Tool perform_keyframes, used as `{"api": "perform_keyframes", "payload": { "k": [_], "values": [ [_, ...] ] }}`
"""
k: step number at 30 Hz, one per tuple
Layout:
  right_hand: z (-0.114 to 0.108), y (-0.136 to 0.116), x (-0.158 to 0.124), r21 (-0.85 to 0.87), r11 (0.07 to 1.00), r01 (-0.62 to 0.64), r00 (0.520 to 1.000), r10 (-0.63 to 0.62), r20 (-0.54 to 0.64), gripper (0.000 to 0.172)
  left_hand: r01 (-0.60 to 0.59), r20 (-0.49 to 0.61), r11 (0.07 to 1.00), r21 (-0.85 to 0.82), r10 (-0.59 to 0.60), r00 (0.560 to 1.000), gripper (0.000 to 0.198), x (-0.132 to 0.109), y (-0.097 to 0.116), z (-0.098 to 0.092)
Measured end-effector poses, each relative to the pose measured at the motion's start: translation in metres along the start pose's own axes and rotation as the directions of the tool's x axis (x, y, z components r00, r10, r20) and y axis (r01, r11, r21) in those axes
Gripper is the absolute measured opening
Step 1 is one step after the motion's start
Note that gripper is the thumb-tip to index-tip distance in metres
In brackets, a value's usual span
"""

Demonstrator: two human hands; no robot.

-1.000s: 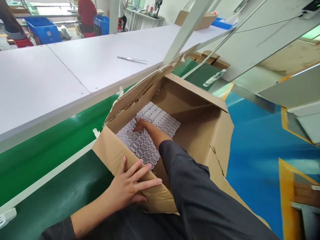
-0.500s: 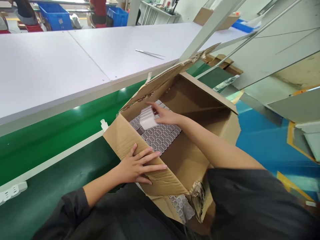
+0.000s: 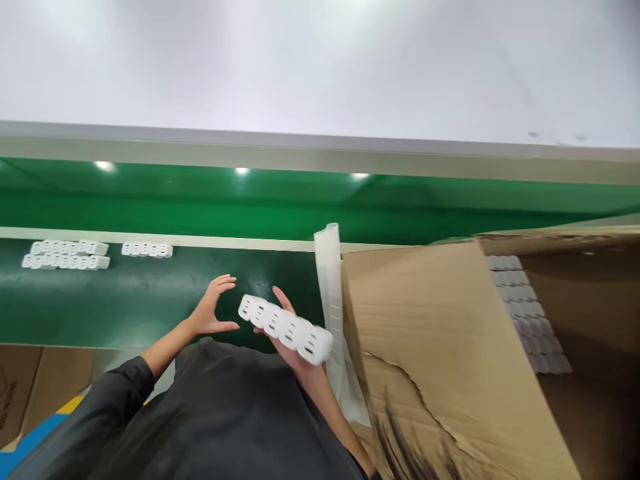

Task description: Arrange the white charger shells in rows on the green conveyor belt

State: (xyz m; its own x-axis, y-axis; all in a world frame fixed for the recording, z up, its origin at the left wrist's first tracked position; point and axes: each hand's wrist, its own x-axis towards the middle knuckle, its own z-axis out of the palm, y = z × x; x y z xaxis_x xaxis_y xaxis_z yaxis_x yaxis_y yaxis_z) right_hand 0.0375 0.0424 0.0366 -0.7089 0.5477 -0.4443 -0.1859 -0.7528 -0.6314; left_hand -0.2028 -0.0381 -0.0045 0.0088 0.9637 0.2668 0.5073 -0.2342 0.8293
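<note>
In my right hand [image 3: 300,365] lies a white power strip housing [image 3: 285,328], slotted outlets facing up and tilted down toward the right. My thumb shows behind its far edge, while the fingers are mostly hidden beneath it. My left hand [image 3: 213,309] is just left of the housing's end, fingers and thumb curved apart, holding nothing. More white power strip housings [image 3: 65,255] lie in rows at the left on the dark green work surface [image 3: 165,300], with another one [image 3: 147,250] beside them.
On the right, a large open cardboard box [image 3: 450,333] holds rows of similar pieces [image 3: 525,313]. A clear plastic sheet [image 3: 330,293] stands against its left side. A white shelf [image 3: 320,73] runs above the bench. Cardboard [image 3: 45,387] lies at lower left.
My view has turned left, away from the box. The right hand has come out of the box with the white housing. The left hand has let go of the box edge.
</note>
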Motion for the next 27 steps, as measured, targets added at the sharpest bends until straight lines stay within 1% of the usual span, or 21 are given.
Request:
{"api": "perform_keyframes", "payload": {
  "k": [2,4,6,8,11,15,18,20,21,22,24,26,27],
  "values": [
    [0.012,0.029,0.038,0.14,0.989,-0.041,0.994,0.027,0.102,0.076,0.058,-0.033,0.997,0.058,-0.057,0.998,0.089,-0.018,-0.009,-0.028],
    [0.02,0.054,0.074,0.241,0.964,-0.113,0.973,0.058,0.224,0.076,0.094,-0.042,0.987,0.132,-0.089,0.995,0.09,-0.025,-0.017,-0.042],
    [0.026,0.074,0.104,0.262,0.948,-0.181,0.949,0.098,0.301,0.073,0.122,-0.026,0.971,0.208,-0.119,0.993,0.089,-0.026,-0.025,-0.046],
    [0.03,0.088,0.126,0.243,0.946,-0.214,0.935,0.127,0.33,0.071,0.156,-0.009,0.951,0.266,-0.16,0.987,0.082,-0.023,-0.034,-0.045],
    [0.032,0.101,0.148,0.211,0.941,-0.263,0.908,0.168,0.383,0.073,0.219,-0.005,0.925,0.311,-0.229,0.973,0.068,-0.022,-0.05,-0.043],
    [0.024,0.107,0.167,0.07,0.928,-0.365,0.842,0.297,0.449,0.075,0.296,0.008,0.883,0.365,-0.321,0.947,0.066,-0.027,-0.065,-0.045],
    [0.015,0.106,0.175,-0.018,0.9,-0.435,0.799,0.395,0.454,0.069,0.34,0.034,0.853,0.396,-0.383,0.923,0.063,-0.033,-0.069,-0.044],
    [0.009,0.104,0.177,-0.056,0.886,-0.461,0.787,0.437,0.436,0.064,0.358,0.048,0.835,0.418,-0.413,0.909,0.057,-0.036,-0.071,-0.041],
    [0.007,0.103,0.178,-0.071,0.884,-0.462,0.792,0.448,0.415,0.06,0.361,0.054,0.827,0.431,-0.423,0.904,0.055,-0.038,-0.072,-0.04],
    [0.004,0.102,0.18,-0.079,0.888,-0.453,0.808,0.446,0.384,0.057,0.36,0.061,0.82,0.445,-0.429,0.901,0.054,-0.039,-0.073,-0.04],
    [-0.004,0.101,0.183,-0.074,0.915,-0.397,0.868,0.4,0.293,0.051,0.349,0.071,0.804,0.481,-0.433,0.899,0.054,-0.04,-0.079,-0.042],
    [-0.014,0.101,0.189,-0.054,0.951,-0.303,0.936,0.308,0.172,0.045,0.331,0.079,0.785,0.523,-0.431,0.899,0.056,-0.037,-0.088,-0.049],
    [-0.02,0.1,0.193,-0.045,0.966,-0.256,0.96,0.259,0.111,0.042,0.318,0.084,0.776,0.545,-0.428,0.9,0.057,-0.033,-0.095,-0.054]
  ]
}}
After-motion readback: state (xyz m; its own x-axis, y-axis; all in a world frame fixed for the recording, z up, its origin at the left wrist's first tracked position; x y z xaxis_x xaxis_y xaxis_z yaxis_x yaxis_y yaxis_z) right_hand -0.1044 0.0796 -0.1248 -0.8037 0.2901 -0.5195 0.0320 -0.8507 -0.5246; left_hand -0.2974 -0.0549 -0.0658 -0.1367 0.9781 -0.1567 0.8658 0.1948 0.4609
